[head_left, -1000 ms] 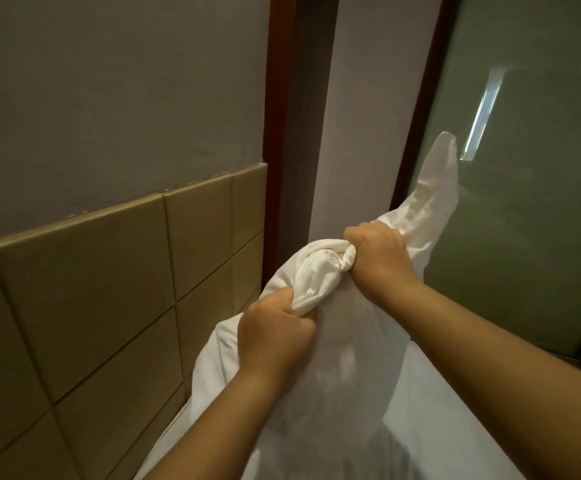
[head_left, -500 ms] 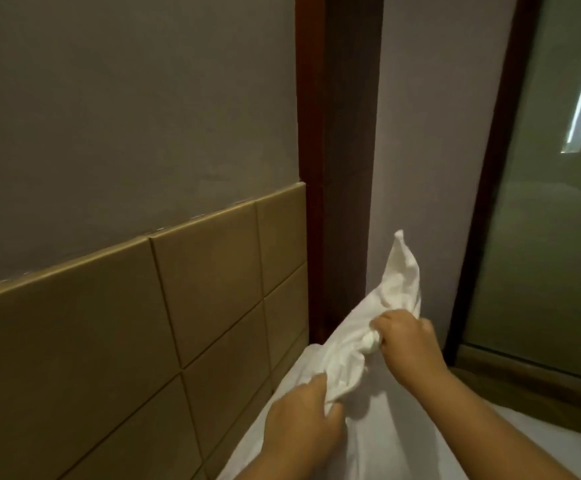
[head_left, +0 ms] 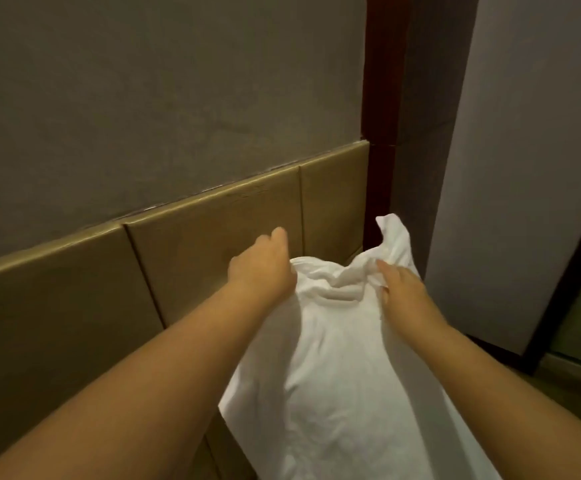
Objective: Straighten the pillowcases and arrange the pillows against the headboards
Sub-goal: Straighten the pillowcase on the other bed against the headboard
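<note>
Both hands are reaching forward to the top of a white pillow [head_left: 334, 368]. The left hand [head_left: 261, 271] is lying at the upper left corner of the pillow, with its back turned to the camera and one digit sticking up in front of the headboard [head_left: 213, 244]. Its other fingers are hiding behind the hand, so I cannot tell if they are gripping the cloth or only touching it. The right hand [head_left: 403, 289] is holding the upper right corner, and its fingers are curling into a bunch of the pillowcase [head_left: 394, 237], which is rising above the hand as a loose, pointed flap. Between the two hands the cloth is sagging in soft folds. The pillow is standing upright and is leaning close to the tan padded panels of the headboard, near its right end. Above the headboard a grey wall [head_left: 143, 98] is showing, and just right of it a dark red-brown wooden post [head_left: 379, 98] is running upward.
</note>
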The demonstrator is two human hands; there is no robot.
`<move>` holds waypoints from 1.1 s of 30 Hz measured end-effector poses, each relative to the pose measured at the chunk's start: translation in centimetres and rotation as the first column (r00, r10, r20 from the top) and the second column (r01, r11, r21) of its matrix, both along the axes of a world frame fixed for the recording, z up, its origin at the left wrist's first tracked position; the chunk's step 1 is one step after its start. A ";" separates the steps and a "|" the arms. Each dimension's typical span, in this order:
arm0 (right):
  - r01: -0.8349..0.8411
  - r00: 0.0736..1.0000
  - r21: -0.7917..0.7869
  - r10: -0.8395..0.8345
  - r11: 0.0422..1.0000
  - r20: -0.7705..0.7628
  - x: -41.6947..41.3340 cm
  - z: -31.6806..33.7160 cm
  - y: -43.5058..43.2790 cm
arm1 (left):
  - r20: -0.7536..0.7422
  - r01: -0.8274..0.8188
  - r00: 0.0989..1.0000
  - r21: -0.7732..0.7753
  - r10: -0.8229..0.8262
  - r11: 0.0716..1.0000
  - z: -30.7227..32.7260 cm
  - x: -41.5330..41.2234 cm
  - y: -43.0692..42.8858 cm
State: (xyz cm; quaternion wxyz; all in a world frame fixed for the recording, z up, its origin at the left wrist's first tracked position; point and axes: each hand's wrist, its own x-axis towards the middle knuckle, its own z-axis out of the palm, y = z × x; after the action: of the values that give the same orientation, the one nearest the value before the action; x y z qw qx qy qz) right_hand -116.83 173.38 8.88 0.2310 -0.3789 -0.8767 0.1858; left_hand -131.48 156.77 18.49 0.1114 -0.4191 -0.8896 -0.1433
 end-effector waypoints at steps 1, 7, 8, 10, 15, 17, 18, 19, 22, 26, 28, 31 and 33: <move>-0.017 0.999 -0.011 0.017 1.000 0.038 -0.6 0.0 -0.6 | -0.003 -0.031 1.000 -0.036 0.031 0.999 -0.9 -0.8 -0.6; -0.099 0.983 -0.026 0.102 0.995 0.154 -3.5 0.9 -3.2 | -0.084 -0.054 0.996 -0.242 0.034 0.969 -5.0 -2.4 -1.5; -0.101 0.978 -0.031 0.105 0.994 0.178 -4.0 1.5 -3.3 | -0.019 -0.050 0.999 -0.255 0.047 0.966 -5.1 -2.4 -1.4; -0.129 0.962 -0.056 0.138 0.990 0.237 -4.9 3.2 -3.8 | 0.163 0.043 0.986 -0.188 -0.012 0.981 -5.3 -1.8 -1.4; -0.171 0.984 0.012 0.170 0.985 0.062 -6.2 5.3 -4.1 | 0.235 0.402 0.889 0.009 -0.393 0.916 -5.5 2.7 -2.2; -0.008 0.989 -0.066 0.018 0.998 0.148 -7.4 5.7 -3.7 | 0.159 0.515 0.844 0.032 -0.513 0.857 -5.9 4.5 -2.5; 0.070 0.970 -0.082 -0.049 0.994 0.239 -7.8 6.0 -3.7 | 0.125 0.566 0.813 0.054 -0.568 0.822 -6.2 5.4 -2.6; 0.122 0.936 -0.075 -0.090 0.990 0.340 -8.0 6.1 -3.8 | 0.098 0.613 0.781 0.073 -0.617 0.787 -6.5 6.3 -2.7; 0.173 0.813 -0.063 -0.106 0.983 0.573 -7.6 5.7 -3.4 | 0.077 0.703 0.701 0.093 -0.709 0.705 -7.0 8.3 -3.2; 0.225 0.899 -0.243 -0.105 0.944 0.424 -4.8 5.3 -2.4 | 0.161 0.672 0.716 0.100 -0.679 0.733 -6.4 8.3 -3.8; 0.174 0.937 -0.156 -0.115 0.972 0.330 -3.3 5.2 -2.2 | 0.216 0.588 0.772 0.116 -0.598 0.800 -6.2 7.9 -3.9; 0.213 0.963 -0.148 -0.182 0.966 0.197 -2.1 4.8 -1.9 | 0.320 0.457 0.811 0.174 -0.489 0.872 -5.9 7.1 -3.8; 0.244 0.969 -0.200 -0.233 0.949 0.079 -2.2 4.6 -1.8 | 0.404 0.406 0.788 0.226 -0.465 0.885 -5.7 6.5 -3.6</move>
State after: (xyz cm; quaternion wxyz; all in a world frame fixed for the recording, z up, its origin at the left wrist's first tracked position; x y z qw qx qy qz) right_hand -119.02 171.58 13.48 0.1870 -0.5089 -0.8062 0.2369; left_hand -125.03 153.19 12.80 -0.1056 -0.5607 -0.7590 -0.3137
